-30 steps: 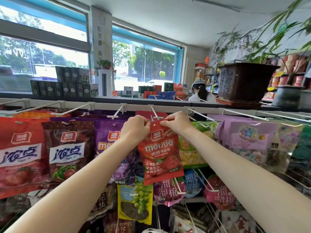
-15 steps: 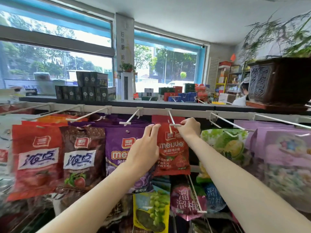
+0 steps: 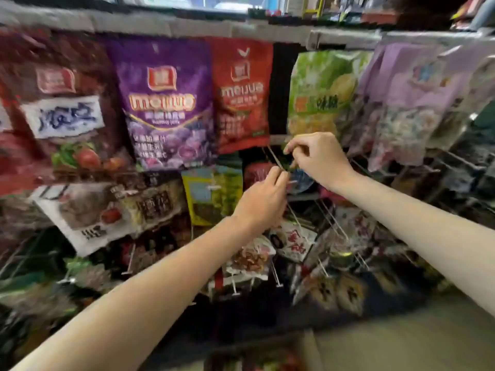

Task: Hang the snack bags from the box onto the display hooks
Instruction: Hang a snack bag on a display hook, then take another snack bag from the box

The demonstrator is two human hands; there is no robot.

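The red meijue snack bag [image 3: 241,97] hangs on a top-row hook between a purple meijue bag [image 3: 166,103] and a green bag [image 3: 321,92]. Neither hand touches it. My left hand [image 3: 263,203] sits below it with loosely curled fingers, the fingertips next to a bare white hook wire [image 3: 276,159]. My right hand [image 3: 320,159] is just right of that wire, fingers bent, with nothing visible in it. A blurred strip of red packets [image 3: 254,361] shows at the bottom edge, possibly the box.
Lower rows hold several hanging bags, among them a yellow-green one [image 3: 214,195] and white packets [image 3: 292,243], with wire hooks sticking out toward me. Dark red bags [image 3: 67,108] fill the left and pale purple bags [image 3: 417,97] the right. Floor [image 3: 401,338] shows at lower right.
Both hands let go of the red bag's top and dropped to below it, leaving it hanging on the hook. The camera tilted down from the windows to the rack.
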